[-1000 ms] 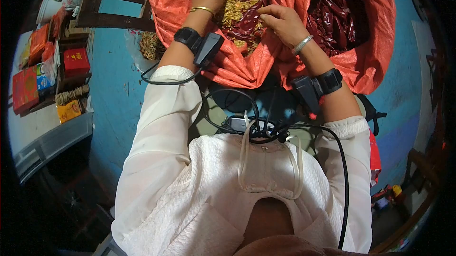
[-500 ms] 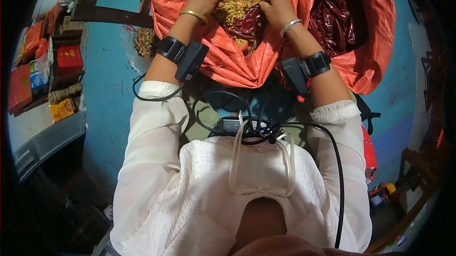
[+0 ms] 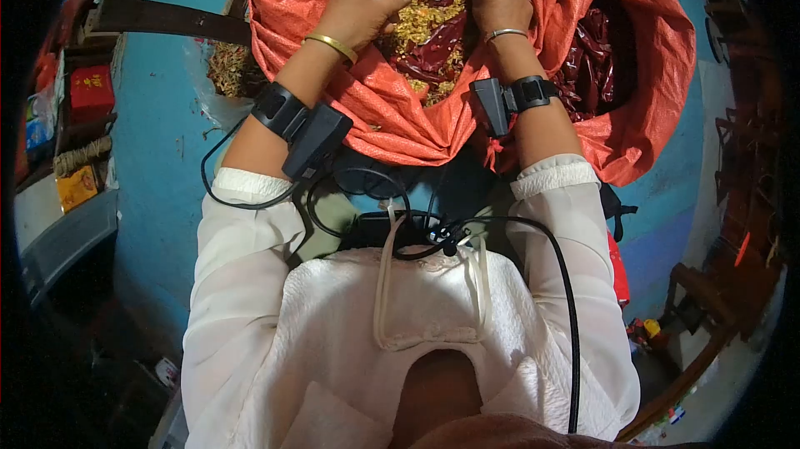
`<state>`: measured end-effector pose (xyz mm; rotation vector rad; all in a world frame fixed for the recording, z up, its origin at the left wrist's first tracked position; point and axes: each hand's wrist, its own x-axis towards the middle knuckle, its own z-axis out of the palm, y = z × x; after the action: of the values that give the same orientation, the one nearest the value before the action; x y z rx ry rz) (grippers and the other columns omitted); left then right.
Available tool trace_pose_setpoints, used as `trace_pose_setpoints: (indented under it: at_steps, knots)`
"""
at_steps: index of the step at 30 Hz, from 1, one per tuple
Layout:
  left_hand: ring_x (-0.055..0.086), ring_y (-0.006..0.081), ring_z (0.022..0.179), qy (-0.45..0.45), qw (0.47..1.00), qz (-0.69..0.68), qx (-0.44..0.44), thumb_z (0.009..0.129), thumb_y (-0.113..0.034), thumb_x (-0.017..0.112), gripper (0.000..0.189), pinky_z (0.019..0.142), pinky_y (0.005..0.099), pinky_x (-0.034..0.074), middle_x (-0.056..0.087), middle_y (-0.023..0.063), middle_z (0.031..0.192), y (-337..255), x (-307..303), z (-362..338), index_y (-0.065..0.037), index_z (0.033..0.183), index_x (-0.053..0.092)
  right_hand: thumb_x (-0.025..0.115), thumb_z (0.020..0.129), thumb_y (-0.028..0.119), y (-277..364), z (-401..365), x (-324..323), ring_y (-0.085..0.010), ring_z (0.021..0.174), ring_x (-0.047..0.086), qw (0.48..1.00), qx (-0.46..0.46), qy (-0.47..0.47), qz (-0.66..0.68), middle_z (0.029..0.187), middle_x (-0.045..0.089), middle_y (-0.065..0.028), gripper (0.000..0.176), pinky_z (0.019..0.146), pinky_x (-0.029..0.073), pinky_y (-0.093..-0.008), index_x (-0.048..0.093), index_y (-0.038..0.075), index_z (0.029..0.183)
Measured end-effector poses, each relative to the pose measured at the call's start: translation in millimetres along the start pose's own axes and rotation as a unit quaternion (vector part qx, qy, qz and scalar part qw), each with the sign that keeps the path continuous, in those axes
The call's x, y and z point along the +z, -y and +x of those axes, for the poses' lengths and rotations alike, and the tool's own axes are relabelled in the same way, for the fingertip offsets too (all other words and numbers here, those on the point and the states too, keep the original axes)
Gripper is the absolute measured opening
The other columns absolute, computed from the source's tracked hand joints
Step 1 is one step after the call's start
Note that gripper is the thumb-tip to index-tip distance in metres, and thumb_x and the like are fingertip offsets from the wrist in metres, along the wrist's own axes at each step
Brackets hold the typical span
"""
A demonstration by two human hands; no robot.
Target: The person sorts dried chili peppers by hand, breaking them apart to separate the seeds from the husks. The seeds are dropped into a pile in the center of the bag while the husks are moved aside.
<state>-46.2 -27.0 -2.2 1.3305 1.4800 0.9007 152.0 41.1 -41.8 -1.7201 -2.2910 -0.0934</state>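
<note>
An orange woven sack (image 3: 375, 128) lies open before me, holding dark red dried chilies (image 3: 433, 53) with yellow chili seeds (image 3: 421, 24) scattered over them. My left hand (image 3: 364, 11) is over the sack's left side with its fingers curled in a pinch above the seeds; what they hold is hidden. At the sack's right inner side, my right hand (image 3: 502, 7) is closed, thumb and index finger pressed together. Anything inside that grip is too small to make out.
A second orange sack (image 3: 658, 128) of dark red chilies (image 3: 593, 57) stands to the right. On the left are a wooden chair (image 3: 167, 17), a clear plastic bag of dried stalks (image 3: 233, 70) and shelves with a red box (image 3: 90, 90). A black cable (image 3: 571, 316) hangs along my right arm.
My right hand has drawn away from the seeds toward the sack's right side and turned, its fingers now closed. The left hand stays over the seeds. The whole view has shifted slightly.
</note>
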Motion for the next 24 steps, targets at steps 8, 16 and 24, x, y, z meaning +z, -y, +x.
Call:
trace_pose_setpoints:
  at_steps: [8,16,24]
  knots:
    - [0.049,0.0051,0.047,0.030,0.990,-0.124,-0.052,0.081,-0.019,0.058,0.018,0.041,0.0177,0.038,0.054,-0.0004,0.060,-7.5,-3.2,-4.6,-0.002,0.077,0.058,0.046,0.077,0.012,3.7,-1.7,1.4,-0.0307,0.069,0.060,0.999,-0.034,0.016,-0.019,0.074,0.061,-0.0110,0.011,0.056,0.048,-0.0420,0.056,0.009,0.079]
    - [0.051,0.0049,0.052,0.058,0.976,-0.191,-0.090,0.084,-0.018,0.054,0.015,0.043,0.0154,0.040,0.057,0.0014,0.068,-14.2,-2.9,-8.9,-0.003,0.088,0.054,0.053,0.075,0.018,7.1,-4.6,-9.1,-0.0249,0.068,0.062,0.996,0.050,0.035,0.066,0.078,0.063,-0.0120,0.015,0.058,0.048,-0.0370,0.061,0.010,0.085]
    - [0.054,0.0056,0.056,0.082,0.976,-0.185,-0.080,0.085,-0.017,0.051,0.016,0.046,0.0158,0.043,0.059,0.0026,0.073,-28.4,10.1,-10.2,-0.002,0.090,0.055,0.059,0.076,0.016,26.9,-29.5,-47.0,-0.0057,0.044,0.043,0.617,0.154,0.258,0.727,0.058,0.052,0.0014,0.010,0.037,0.031,-0.0178,0.058,0.006,0.074]
